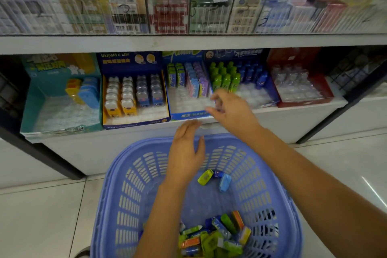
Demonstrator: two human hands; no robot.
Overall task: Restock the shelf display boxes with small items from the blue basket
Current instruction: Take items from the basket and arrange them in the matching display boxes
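Below the shelf edge [188, 123], both hands, left [186, 153] and right [228, 109], hover released over the basket rim [117, 165].

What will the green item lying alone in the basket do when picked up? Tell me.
The green item looks like small hard plastic, so probably stiff and light. Its boxy shape suggests sliding, not rolling. It lies loose on the basket floor, so a nudge may skid it.

A blue basket [134, 174] of smooth, slotted plastic sits on glossy pale floor tiles [41, 216] that catch the light. Small items [211, 234] inside look like shiny plastic. At 12 o'clock, printed cardboard display boxes [134, 120] hold clear plastic trays on a matt white shelf [125, 44].
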